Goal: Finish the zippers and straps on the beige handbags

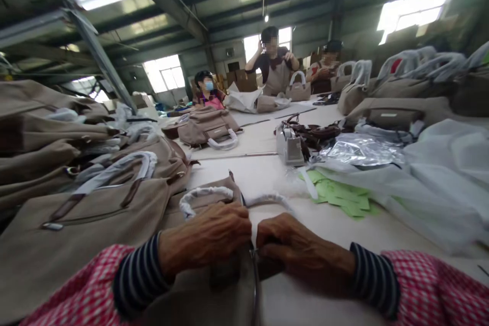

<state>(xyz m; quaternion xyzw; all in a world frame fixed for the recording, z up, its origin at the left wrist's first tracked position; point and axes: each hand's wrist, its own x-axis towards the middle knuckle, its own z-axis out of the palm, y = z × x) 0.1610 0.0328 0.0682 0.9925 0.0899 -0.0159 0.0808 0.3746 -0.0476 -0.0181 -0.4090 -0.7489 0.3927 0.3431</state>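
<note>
A taupe handbag [191, 290] lies on the table right in front of me, its handles [206, 193] wrapped in white covering. My left hand [208, 237] has its fingers closed on the bag's upper edge. Close beside it, my right hand [301, 247] is also closed, pinching a dark brown part of the bag near the zipper [253, 265]. The fingertips of both hands are partly hidden, and the bag's lower front is blurred.
Taupe bags [46, 137] are piled at my left, and more bags [401, 91] stand at the far right. Green paper slips [340, 193], clear plastic [362, 150], white sheeting [451, 173] and a tape dispenser [290, 145] lie right of centre. Several people [277, 71] are across the table.
</note>
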